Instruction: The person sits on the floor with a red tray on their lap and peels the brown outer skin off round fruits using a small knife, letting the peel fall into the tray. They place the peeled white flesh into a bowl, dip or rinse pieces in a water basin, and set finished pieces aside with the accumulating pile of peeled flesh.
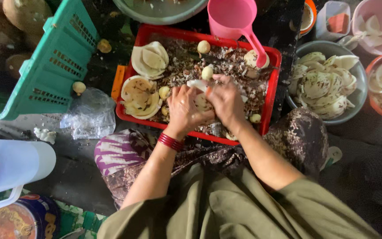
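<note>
Fingers point(200, 90) of both hands are curled in tight around one pale coconut piece point(201, 101), pinching it between them right over the middle of the red tray point(274, 84). The left hand point(184, 110), red bangles at its wrist, cups the piece from the near left; the right hand point(227, 102) presses on it from the right. Whether a blade sits in that grip, I can't tell.

Around the hands, brown shavings point(226, 62) carpet the tray floor, so plenty of paring looks done already. Two stacks of white coconut shells of flesh point(144, 84) rest at the tray's left end, and a few small round pale nubs point(207, 72) lie scattered among the scraps.

To the right, a grey bowl point(357, 73) is heaped with pale slices streaked with brown, and a red bowl point(372, 66) beyond it holds clean white ones. By my reading the job is well under way, though the streaked pile suggests more is left.

A pink scoop point(235, 20) leans in from the far edge. At left, a green plastic crate point(54, 66) and a crumpled clear bag point(89, 115) sit on the dark floor. Near left, a white-and-blue plastic jug point(9, 166) stands above a round tin point(23, 219) with a colourful printed label.
</note>
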